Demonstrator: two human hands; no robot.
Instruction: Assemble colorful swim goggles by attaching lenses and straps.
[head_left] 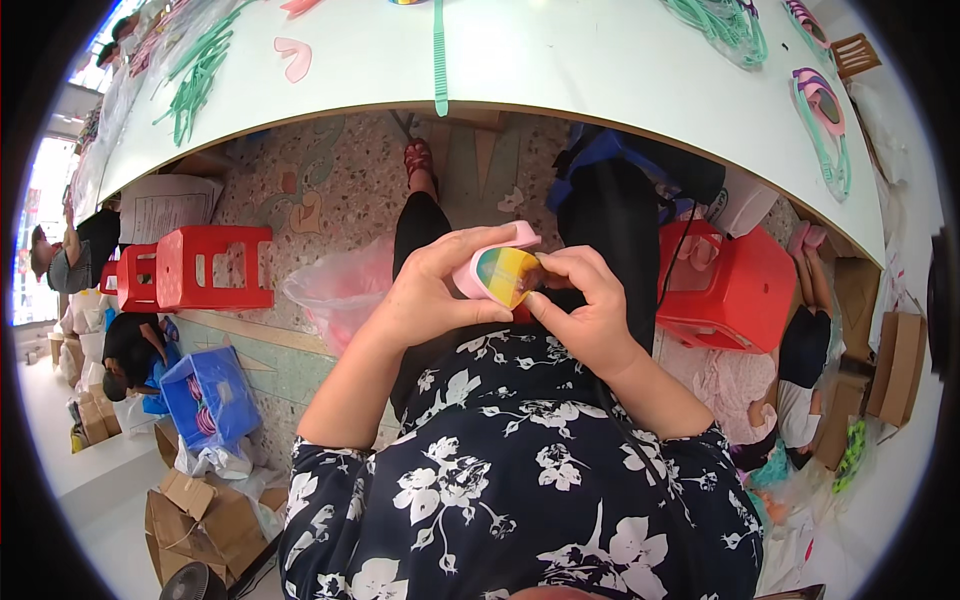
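Head view: both hands' fingers [470, 262] clamped on pink-framed rainbow-tinted plastic lens piece [500, 275]; could slip floorwards if pinch loosens.

I see a white table [600, 70] arching across the top of the view, over a speckled terrazzo floor [340, 180]. Below its left end stand red plastic stools [215, 265], with a blue crate [210, 395] and cardboard boxes [195, 515] farther down. Daylight enters beyond the table's left end.

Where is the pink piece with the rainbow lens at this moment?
In the head view, the pink piece with the rainbow lens is near the centre, held between the left hand and right hand, above the lap.
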